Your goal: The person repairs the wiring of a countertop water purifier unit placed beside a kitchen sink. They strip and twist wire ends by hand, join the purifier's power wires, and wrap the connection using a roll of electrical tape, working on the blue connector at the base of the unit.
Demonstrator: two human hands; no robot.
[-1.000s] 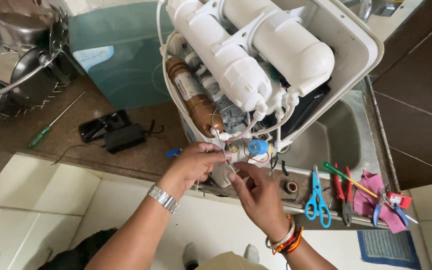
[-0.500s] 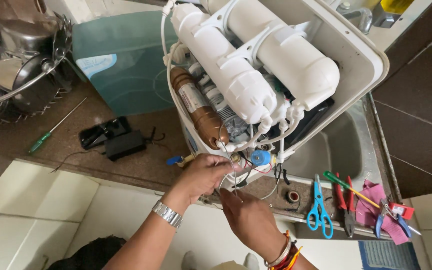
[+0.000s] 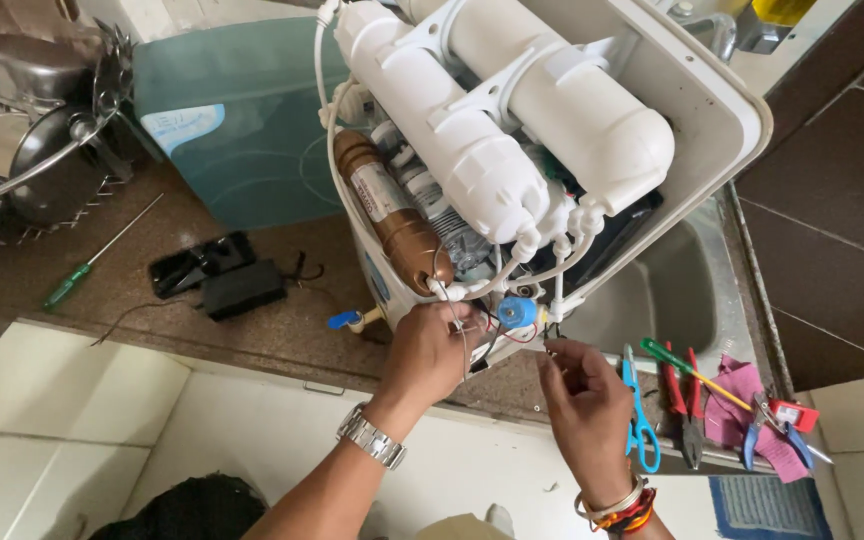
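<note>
The left hand [image 3: 430, 352] pinches thin white tubing [image 3: 449, 296] under the tilted water filter [image 3: 512, 160]. The right hand [image 3: 582, 400] pinches a small fitting [image 3: 552, 342]. A hard tug could pull the tubing off or snag the red wires [image 3: 512, 336].

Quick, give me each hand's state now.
Left hand: closed, pinching thin tubing or wires under the water purifier.
Right hand: fingers pinched on something small; what, cannot be told.

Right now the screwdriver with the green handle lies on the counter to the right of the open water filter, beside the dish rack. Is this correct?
Not quite. In the head view the screwdriver with the green handle lies on the counter to the left of the open water filter, beside the dish rack.
</note>
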